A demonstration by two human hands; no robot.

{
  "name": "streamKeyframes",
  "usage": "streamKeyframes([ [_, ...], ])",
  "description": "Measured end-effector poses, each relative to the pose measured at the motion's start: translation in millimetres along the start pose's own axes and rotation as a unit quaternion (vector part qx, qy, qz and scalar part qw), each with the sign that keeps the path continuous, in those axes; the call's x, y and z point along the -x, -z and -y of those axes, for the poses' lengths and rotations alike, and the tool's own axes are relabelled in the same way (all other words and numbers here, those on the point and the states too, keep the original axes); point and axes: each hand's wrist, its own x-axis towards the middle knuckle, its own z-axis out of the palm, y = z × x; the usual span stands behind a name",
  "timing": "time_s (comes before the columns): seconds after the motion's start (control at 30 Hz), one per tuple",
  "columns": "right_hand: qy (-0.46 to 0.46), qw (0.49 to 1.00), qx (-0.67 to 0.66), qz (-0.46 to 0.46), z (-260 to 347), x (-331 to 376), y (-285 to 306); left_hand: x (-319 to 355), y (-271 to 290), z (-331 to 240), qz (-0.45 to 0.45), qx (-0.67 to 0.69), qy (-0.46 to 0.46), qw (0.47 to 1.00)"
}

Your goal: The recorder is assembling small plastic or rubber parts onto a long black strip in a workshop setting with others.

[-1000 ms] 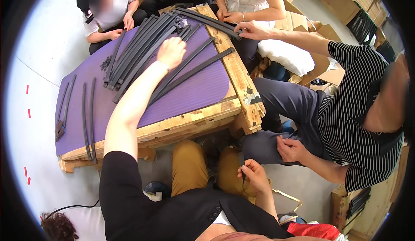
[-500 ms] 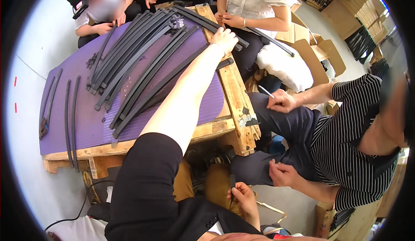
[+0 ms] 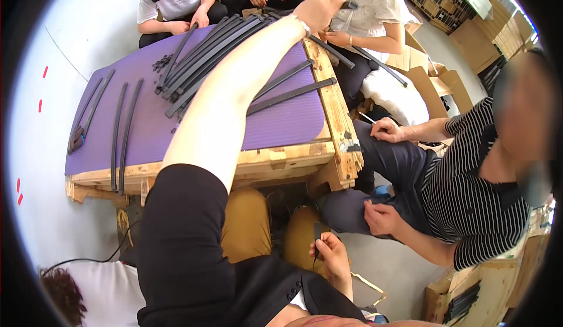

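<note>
My left arm reaches over the table, and my left hand (image 3: pixel 319 13) is raised at its far right corner with fingers curled, slightly blurred. Just beyond its fingertips shows the dark end of a black strip (image 3: pixel 350 4); the rest of that strip is hidden. Low in front of my body, my right hand (image 3: pixel 332 252) pinches a small flat black piece (image 3: pixel 317 233) with a thin dark tail hanging down. A pile of long, slightly curved black strips (image 3: pixel 220 51) lies on the purple mat (image 3: pixel 281 127), partly behind my left forearm.
Separate black strips (image 3: pixel 126 136) lie at the mat's left side, overhanging the near edge. Small black bits (image 3: pixel 162 63) lie beside the pile. The wooden pallet edge (image 3: pixel 328 80) borders the mat. Seated people surround the table; one in a striped shirt (image 3: pixel 469 198) sits close on my right.
My left hand has risen from the strips at the mat's far right corner, with a strip end now at its fingertips. The view has shifted. My right hand keeps its pinch.
</note>
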Motion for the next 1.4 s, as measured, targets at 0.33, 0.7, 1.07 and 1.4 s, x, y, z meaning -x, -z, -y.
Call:
streamKeyframes([
  [0.33,0.133,0.991,0.019,0.002,-6.6,67.9,12.5,-94.2,294.4,-116.7,-0.076,0.11,-0.003,0.991],
  [0.7,0.227,0.973,0.034,0.002,-0.3,108.3,35.6,3.0,331.5,-257.8,0.452,0.445,0.108,0.765],
  [1.07,0.227,0.966,0.008,-0.124,6.0,101.2,96.8,206.0,188.0,-416.9,0.533,0.538,0.484,0.439],
  [1.4,0.169,0.968,0.05,-0.179,-5.6,85.9,117.9,219.6,187.9,-446.6,0.441,0.479,0.524,0.548],
])
